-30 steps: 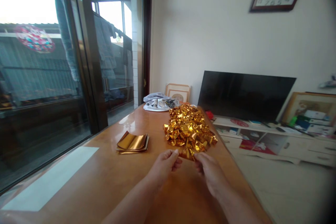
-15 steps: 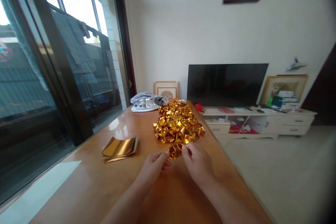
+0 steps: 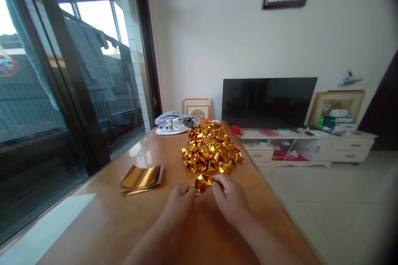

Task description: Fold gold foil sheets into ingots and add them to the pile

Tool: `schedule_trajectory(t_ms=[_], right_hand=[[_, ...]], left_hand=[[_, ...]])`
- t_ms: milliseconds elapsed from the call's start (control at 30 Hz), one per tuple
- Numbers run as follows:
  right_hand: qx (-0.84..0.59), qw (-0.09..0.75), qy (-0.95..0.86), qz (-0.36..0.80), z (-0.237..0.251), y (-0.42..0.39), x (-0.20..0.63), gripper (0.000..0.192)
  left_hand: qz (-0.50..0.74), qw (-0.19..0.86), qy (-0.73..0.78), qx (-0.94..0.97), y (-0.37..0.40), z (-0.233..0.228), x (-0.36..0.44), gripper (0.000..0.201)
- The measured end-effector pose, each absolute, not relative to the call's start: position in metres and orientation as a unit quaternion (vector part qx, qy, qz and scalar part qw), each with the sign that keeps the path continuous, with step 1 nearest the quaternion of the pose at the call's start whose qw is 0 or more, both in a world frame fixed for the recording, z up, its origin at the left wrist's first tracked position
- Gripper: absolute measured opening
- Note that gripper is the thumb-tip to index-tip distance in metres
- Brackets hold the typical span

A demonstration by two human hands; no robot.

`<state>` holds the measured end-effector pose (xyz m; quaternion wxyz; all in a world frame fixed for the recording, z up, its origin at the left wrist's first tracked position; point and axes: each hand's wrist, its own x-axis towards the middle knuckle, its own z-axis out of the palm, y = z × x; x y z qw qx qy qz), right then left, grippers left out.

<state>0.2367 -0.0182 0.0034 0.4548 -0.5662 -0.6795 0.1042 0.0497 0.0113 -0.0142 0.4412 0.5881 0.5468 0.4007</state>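
The small folded piece of shiny gold foil paper (image 3: pixel 202 183) sits between the two hands, just above the glossy brown wooden desk (image 3: pixel 102 219), and it touches the fingertips of both. The left hand (image 3: pixel 178 203) is on its left side and the right hand (image 3: pixel 230 198) is on its right side, so the piece is in the middle, a little nearer to the camera than the big heap.

Going from the left: behind the desk edge there is a dark-framed glass sliding door (image 3: pixel 77 91) with clothes hanging outside. On the desk, to the left of the hands, lies a flat stack of gold foil sheets (image 3: pixel 141 178) (the top sheet curls up a little). At the far end of the desk is a crumpled grey and white cloth (image 3: pixel 172 123). Just beyond the held piece lies the large heap of folded gold foil pieces (image 3: pixel 210 147), near to it but apart. To the right, off the desk, a black flat television (image 3: pixel 269 101) stands on a low white cabinet (image 3: pixel 311 149). Nothing stands between the hands and the heap.

The left hand is nearly closed, its thumb and fingers pinching the left edge of the gold piece. The right hand is curled also, with its fingertips pinching the right edge.
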Motion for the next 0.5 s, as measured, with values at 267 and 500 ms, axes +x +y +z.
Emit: schedule_trajectory(t_ms=[267,500], right_hand=[[-0.530,0.475,-0.692,0.120,-0.002,-0.014,0.238,0.049],[-0.530,0.380,-0.754,0.083,0.002,-0.021,0.233,0.059]], left_hand=[[0.405,0.481,0.529,0.570,0.005,-0.001,0.048,0.022],[0.400,0.471,0.535,0.576,0.004,0.000,0.050,0.023]])
